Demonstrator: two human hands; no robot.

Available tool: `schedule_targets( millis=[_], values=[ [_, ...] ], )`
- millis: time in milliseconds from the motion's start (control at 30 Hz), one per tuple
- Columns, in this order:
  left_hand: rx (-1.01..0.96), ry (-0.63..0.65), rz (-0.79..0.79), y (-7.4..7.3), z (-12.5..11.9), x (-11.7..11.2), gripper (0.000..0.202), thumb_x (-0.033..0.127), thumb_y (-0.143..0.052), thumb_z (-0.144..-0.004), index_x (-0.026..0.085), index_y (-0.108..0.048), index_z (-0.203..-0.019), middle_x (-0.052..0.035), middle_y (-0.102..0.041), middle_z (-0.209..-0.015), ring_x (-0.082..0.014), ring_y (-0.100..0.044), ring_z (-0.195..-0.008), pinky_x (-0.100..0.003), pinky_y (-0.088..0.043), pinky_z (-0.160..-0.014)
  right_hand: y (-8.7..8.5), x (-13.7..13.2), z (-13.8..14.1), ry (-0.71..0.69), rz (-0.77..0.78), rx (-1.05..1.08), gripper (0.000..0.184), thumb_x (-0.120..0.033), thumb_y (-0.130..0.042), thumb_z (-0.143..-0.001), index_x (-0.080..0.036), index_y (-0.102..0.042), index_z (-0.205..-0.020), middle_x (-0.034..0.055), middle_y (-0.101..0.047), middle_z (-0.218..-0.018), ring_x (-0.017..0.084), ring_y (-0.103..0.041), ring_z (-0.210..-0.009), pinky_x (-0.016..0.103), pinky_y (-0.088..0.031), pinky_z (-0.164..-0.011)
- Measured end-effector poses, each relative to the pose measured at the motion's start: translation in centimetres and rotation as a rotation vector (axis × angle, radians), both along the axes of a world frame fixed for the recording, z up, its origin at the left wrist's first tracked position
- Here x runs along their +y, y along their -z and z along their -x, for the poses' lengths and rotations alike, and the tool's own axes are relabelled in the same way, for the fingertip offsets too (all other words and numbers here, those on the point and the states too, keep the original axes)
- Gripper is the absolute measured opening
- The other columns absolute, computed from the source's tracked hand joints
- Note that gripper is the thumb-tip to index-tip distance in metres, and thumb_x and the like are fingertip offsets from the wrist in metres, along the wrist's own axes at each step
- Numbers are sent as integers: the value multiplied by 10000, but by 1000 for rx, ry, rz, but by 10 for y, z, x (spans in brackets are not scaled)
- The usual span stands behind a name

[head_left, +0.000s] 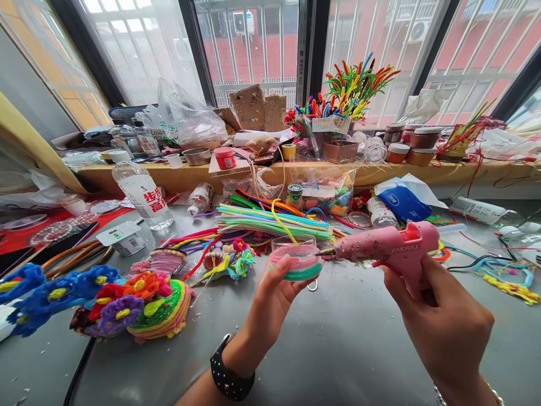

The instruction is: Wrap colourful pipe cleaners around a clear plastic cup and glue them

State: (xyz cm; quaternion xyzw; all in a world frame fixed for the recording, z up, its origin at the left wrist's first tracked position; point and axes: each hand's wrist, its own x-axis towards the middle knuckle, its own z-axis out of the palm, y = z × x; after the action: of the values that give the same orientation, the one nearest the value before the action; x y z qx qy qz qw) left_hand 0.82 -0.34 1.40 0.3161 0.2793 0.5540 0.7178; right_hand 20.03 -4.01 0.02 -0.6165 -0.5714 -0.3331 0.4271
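Observation:
My left hand [273, 296] holds up a small clear cup [296, 260] wrapped in pink and green pipe cleaner, fingers closed around its base. My right hand [443, 316] grips the handle of a pink hot glue gun [391, 248]. The gun's metal nozzle points left and touches the cup's wrapped rim. Both are held above the grey table [338, 344]. A black watch sits on my left wrist.
A pile of coloured pipe cleaners [270, 220] lies behind the cup. Pipe-cleaner flower baskets [143, 307] and blue flowers [54, 287] sit at the left, with a water bottle [141, 194]. The wooden sill [422, 172] holds jars, bags and a pipe-cleaner bunch [355, 84].

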Motion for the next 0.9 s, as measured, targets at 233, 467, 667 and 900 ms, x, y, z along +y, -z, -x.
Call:
schedule_targets(
  millis=[233,467,667,900],
  values=[
    [-9,-4,36,-1,0,0,449,440,-727,-619,138,-630,-936,-93,-704,-960,-298,-631,-987,-406,-497,-858,-1,0,0,16,-10,-6,424,-435,-482,-870,-54,-623,-747,73,-559,-530,163,-533,-457,274,-307,-432],
    [-38,-24,-12,1,-1,-2,315,409,-658,-723,162,-675,-917,-54,-712,-946,-219,-639,-922,-345,-500,-805,-1,0,2,-2,-20,-8,361,-387,-515,-866,-57,-619,-764,74,-585,-573,137,-524,-452,264,-303,-437],
    [-70,18,-34,3,0,-2,285,389,-635,-748,171,-689,-922,-55,-710,-970,-214,-630,-944,-330,-487,-815,0,-1,0,-8,-30,7,319,-377,-542,-852,-81,-605,-750,65,-591,-589,130,-524,-458,257,-296,-439],
    [-100,60,-64,2,0,0,290,393,-621,-757,178,-687,-940,-53,-713,-1005,-208,-633,-965,-316,-468,-852,0,-1,1,9,-44,16,313,-379,-543,-847,-111,-581,-690,47,-567,-561,122,-496,-439,253,-283,-425]
  ],
)
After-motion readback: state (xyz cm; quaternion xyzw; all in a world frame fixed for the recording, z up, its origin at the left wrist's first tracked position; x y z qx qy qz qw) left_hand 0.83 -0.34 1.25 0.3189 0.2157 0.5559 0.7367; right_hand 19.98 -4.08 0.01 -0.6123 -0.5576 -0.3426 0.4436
